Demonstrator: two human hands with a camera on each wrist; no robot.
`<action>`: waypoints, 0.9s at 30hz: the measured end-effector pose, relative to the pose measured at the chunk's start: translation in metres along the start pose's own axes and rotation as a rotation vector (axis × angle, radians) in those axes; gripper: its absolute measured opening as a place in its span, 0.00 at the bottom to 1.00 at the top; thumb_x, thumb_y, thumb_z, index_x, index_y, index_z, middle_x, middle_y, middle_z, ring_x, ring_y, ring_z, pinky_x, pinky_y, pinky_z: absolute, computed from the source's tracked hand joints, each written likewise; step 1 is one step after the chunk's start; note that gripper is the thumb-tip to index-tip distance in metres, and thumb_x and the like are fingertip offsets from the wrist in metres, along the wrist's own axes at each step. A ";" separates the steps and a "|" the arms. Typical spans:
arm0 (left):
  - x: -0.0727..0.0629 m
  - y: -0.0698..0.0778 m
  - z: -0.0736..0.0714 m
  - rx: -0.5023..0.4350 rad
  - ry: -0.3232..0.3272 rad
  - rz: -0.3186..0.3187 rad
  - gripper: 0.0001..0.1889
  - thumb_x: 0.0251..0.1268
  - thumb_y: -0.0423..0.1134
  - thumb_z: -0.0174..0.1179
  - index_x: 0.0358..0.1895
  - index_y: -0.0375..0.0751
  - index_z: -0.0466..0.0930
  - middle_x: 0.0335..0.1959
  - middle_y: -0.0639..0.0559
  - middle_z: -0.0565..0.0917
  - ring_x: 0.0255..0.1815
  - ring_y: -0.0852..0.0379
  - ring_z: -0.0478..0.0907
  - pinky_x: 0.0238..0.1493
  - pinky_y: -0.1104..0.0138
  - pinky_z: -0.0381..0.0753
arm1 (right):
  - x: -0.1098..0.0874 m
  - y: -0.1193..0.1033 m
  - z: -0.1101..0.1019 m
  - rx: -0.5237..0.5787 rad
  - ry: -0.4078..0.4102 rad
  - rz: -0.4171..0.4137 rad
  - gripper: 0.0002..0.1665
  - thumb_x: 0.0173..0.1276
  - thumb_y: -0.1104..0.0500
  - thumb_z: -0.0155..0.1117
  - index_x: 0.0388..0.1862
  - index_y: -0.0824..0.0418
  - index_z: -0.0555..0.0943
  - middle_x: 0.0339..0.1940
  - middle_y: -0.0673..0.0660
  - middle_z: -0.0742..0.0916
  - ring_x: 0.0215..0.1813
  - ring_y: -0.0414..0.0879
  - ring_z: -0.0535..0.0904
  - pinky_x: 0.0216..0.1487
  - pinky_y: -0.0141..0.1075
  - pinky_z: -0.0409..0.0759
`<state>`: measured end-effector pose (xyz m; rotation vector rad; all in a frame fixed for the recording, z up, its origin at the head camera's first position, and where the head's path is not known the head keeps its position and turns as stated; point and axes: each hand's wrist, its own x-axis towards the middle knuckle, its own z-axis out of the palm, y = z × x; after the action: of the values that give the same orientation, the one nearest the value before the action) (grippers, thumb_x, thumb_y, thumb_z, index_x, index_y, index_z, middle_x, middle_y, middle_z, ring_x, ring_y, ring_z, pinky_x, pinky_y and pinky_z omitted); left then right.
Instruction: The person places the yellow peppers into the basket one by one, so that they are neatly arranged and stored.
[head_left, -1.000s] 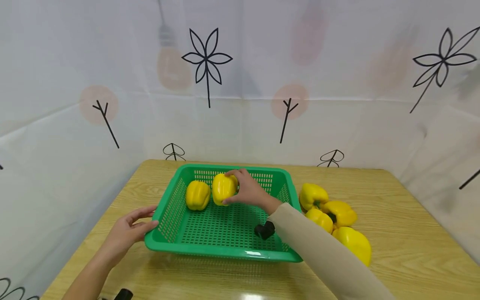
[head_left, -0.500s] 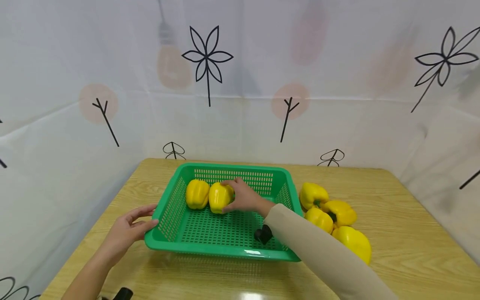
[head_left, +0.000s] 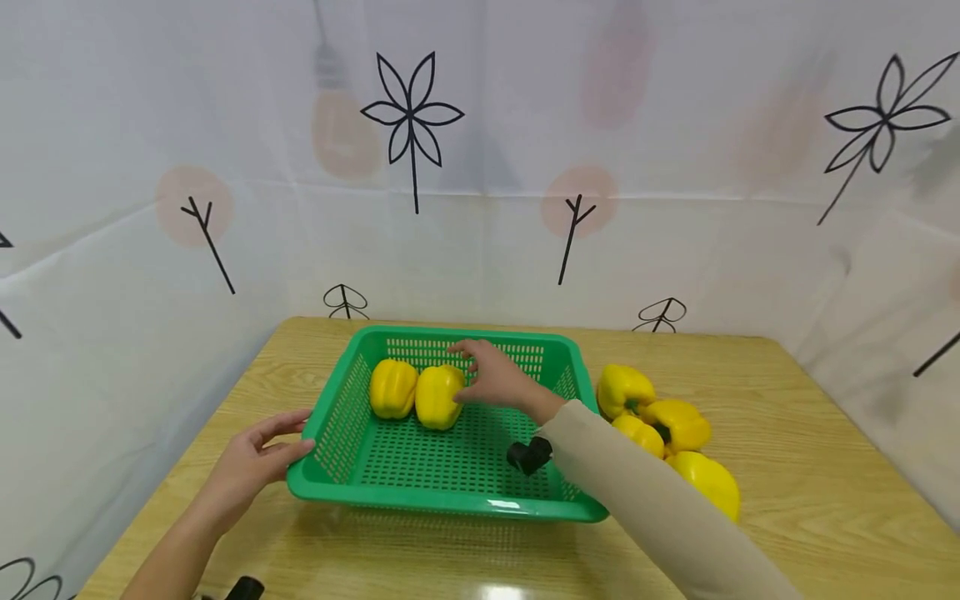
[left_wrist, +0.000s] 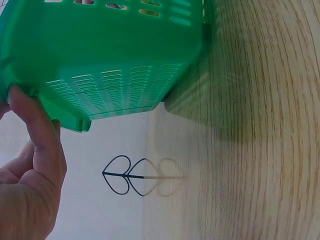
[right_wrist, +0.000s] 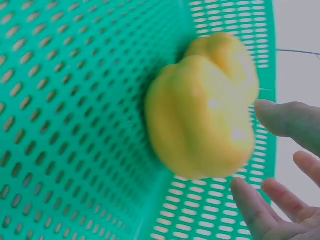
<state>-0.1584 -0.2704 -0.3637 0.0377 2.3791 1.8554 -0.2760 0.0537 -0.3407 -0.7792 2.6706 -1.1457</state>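
Two yellow bell peppers stand side by side in the green plastic basket (head_left: 442, 500), toward its back left. The nearer one to my right hand, the right-hand bell pepper (head_left: 438, 398), sits on the basket floor beside the left-hand bell pepper (head_left: 393, 389). My right hand (head_left: 497, 377) hovers just right of them with fingers spread; the right wrist view shows a gap between its fingers and the pepper (right_wrist: 200, 120). With thumb and fingers, my left hand (head_left: 251, 462) holds the basket's left rim, also visible in the left wrist view, where the hand (left_wrist: 37, 165) reaches the rim's edge.
Several more yellow bell peppers (head_left: 678, 427) lie grouped on the wooden table (head_left: 810, 433), just right of the basket. A black wrist device (head_left: 529, 456) shows under the right sleeve. A white printed curtain (head_left: 480, 250) hangs behind the table.
My right hand lowered the held bell pepper onto the basket floor beside the other one, then let it go and drew up and to the right. The left hand stayed on the rim.
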 end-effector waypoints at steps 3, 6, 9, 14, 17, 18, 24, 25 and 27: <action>0.000 -0.001 0.000 0.003 0.001 0.000 0.33 0.64 0.42 0.60 0.69 0.35 0.59 0.63 0.38 0.61 0.43 0.60 0.80 0.42 0.62 0.80 | -0.005 -0.005 -0.007 0.060 -0.003 -0.035 0.38 0.55 0.65 0.71 0.65 0.63 0.68 0.61 0.63 0.72 0.56 0.57 0.71 0.49 0.41 0.77; -0.001 -0.001 0.000 0.003 -0.002 0.010 0.33 0.64 0.41 0.60 0.69 0.35 0.59 0.63 0.37 0.61 0.43 0.61 0.80 0.41 0.62 0.80 | -0.011 -0.011 -0.013 0.113 -0.002 -0.077 0.35 0.57 0.64 0.70 0.63 0.62 0.69 0.60 0.62 0.73 0.57 0.58 0.71 0.51 0.40 0.76; -0.001 -0.001 0.000 -0.001 -0.006 0.020 0.32 0.65 0.41 0.59 0.69 0.35 0.59 0.63 0.36 0.61 0.43 0.61 0.79 0.41 0.62 0.80 | -0.018 -0.016 -0.017 0.143 0.008 -0.121 0.32 0.57 0.63 0.70 0.61 0.61 0.71 0.58 0.60 0.75 0.56 0.58 0.72 0.52 0.41 0.76; -0.001 -0.002 0.000 -0.003 0.008 0.004 0.33 0.64 0.42 0.60 0.69 0.35 0.60 0.63 0.37 0.61 0.43 0.61 0.79 0.41 0.61 0.80 | -0.029 -0.026 -0.020 0.132 0.014 -0.180 0.31 0.56 0.61 0.71 0.59 0.60 0.73 0.52 0.57 0.78 0.53 0.57 0.74 0.51 0.40 0.76; -0.001 -0.002 0.001 -0.001 0.011 0.001 0.33 0.63 0.43 0.60 0.68 0.35 0.61 0.63 0.37 0.61 0.43 0.60 0.80 0.41 0.61 0.81 | -0.035 -0.031 -0.021 0.132 0.017 -0.209 0.29 0.56 0.61 0.71 0.58 0.60 0.74 0.50 0.56 0.79 0.52 0.56 0.75 0.51 0.42 0.76; -0.001 -0.002 0.001 0.001 0.012 0.002 0.32 0.64 0.43 0.60 0.68 0.35 0.61 0.62 0.37 0.62 0.43 0.60 0.80 0.41 0.61 0.81 | -0.037 -0.032 -0.022 0.137 0.020 -0.217 0.29 0.56 0.62 0.71 0.57 0.60 0.74 0.50 0.56 0.79 0.52 0.55 0.75 0.51 0.43 0.76; -0.002 -0.001 0.001 0.009 0.010 -0.004 0.32 0.64 0.43 0.60 0.68 0.35 0.60 0.62 0.37 0.63 0.43 0.58 0.80 0.41 0.61 0.81 | -0.050 -0.036 -0.027 0.141 0.055 -0.265 0.26 0.56 0.63 0.71 0.55 0.61 0.75 0.51 0.56 0.80 0.51 0.49 0.75 0.51 0.44 0.76; -0.003 -0.001 0.001 0.010 0.009 -0.007 0.33 0.64 0.43 0.60 0.68 0.35 0.60 0.62 0.37 0.63 0.43 0.58 0.80 0.41 0.60 0.81 | -0.052 -0.036 -0.028 0.138 0.059 -0.272 0.26 0.57 0.63 0.71 0.55 0.62 0.75 0.51 0.56 0.80 0.50 0.48 0.76 0.51 0.44 0.77; -0.003 0.000 0.001 0.013 0.008 -0.011 0.33 0.64 0.43 0.60 0.69 0.34 0.60 0.62 0.37 0.63 0.43 0.58 0.80 0.41 0.60 0.80 | -0.057 -0.036 -0.030 0.134 0.064 -0.280 0.26 0.57 0.64 0.71 0.54 0.63 0.75 0.51 0.57 0.80 0.50 0.48 0.76 0.51 0.43 0.77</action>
<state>-0.1555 -0.2698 -0.3641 0.0188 2.3914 1.8390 -0.2218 0.0813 -0.2986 -1.1359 2.5593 -1.4177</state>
